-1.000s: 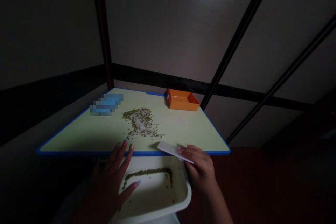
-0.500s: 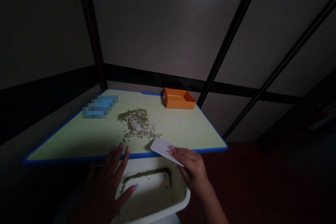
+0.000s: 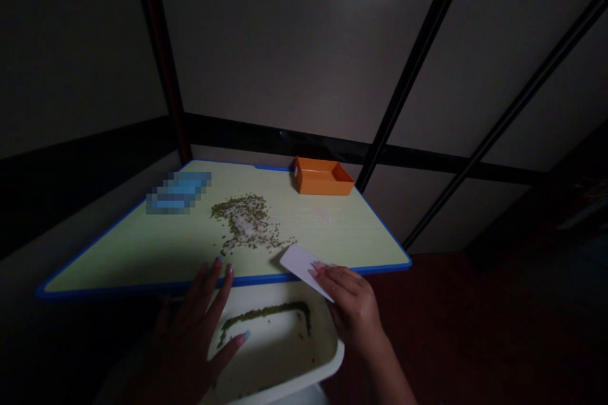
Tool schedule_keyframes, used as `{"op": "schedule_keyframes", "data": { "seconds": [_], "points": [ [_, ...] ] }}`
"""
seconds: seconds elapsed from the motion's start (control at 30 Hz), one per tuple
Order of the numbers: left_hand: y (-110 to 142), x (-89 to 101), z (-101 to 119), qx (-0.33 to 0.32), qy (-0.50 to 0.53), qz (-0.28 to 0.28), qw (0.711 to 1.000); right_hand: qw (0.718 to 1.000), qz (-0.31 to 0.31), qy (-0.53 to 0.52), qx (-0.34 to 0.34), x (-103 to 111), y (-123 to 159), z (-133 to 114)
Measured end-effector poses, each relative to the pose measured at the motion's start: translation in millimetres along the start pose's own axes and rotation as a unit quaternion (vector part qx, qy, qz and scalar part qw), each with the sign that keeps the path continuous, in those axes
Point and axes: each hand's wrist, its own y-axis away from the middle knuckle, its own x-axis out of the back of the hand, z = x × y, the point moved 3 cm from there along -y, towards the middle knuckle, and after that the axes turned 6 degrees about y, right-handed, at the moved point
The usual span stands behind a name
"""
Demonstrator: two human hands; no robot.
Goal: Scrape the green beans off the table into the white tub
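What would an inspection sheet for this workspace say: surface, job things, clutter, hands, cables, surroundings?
Surface: pale tabletop, blue edging.
Job things: green and white bits scattered on the tabletop; flat white piece; white tub below the near edge, with green bits inside.
Clutter: orange tray at back right; pixelated blue item at left, unreadable.
Hands: right hand grips the flat white piece; left hand spread by the tub.
Cables: nothing seen.
Surroundings: panelled wall, dark strips, reddish floor; dim light.
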Motion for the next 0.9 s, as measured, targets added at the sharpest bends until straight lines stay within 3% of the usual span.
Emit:
{"op": "schedule_keyframes", "data": {
  "seconds": [0.57, 0.9],
  "points": [
    [-1, 3.6, 3, -0.015, 0.003, 0.014, 1.0, 1.0, 0.0, 0.019, 0.012, 7, 0, 1],
    [1, 1.3, 1, -0.022, -0.002, 0.027, 0.999, 1.0, 0.009, 0.01, -0.02, -2, 5, 9]
  ]
}}
